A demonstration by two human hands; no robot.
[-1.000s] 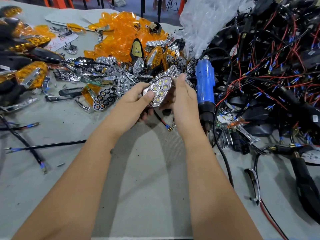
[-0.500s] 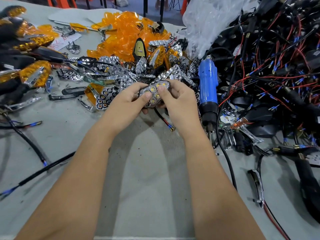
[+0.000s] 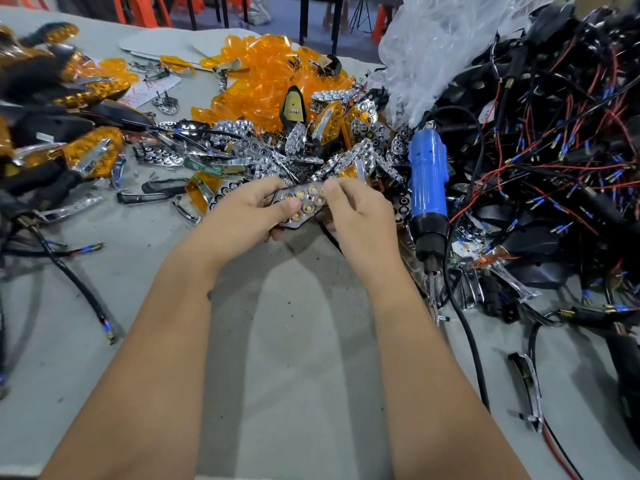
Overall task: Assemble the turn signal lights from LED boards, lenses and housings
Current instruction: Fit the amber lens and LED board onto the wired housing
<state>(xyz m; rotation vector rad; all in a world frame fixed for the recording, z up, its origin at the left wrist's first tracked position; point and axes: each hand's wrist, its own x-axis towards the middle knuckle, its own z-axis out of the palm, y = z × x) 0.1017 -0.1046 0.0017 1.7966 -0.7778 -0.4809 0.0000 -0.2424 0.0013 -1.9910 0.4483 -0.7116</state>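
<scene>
Both hands met over the middle of the grey bench (image 3: 304, 341), gripping one chrome reflector plate (image 3: 302, 206) between them. The left hand (image 3: 249, 216) curled around its left end with the thumb pressed on the face; the right hand (image 3: 360, 209) pinched its right end. The plate faced up (its round cups showed yellowish LEDs).

At 12 o'clock from the hands lay a heap of loose chrome reflectors (image 3: 242, 150), and beyond it a pile of orange lenses (image 3: 263, 74). At 3 o'clock, just beside the right hand, a blue electric screwdriver (image 3: 427, 188) lay with its tip toward the person. Farther toward 2 o'clock sat a tangle of black housings with red and black wires (image 3: 554, 150). At 10 o'clock lay assembled orange-lensed lights (image 3: 90, 150).
</scene>
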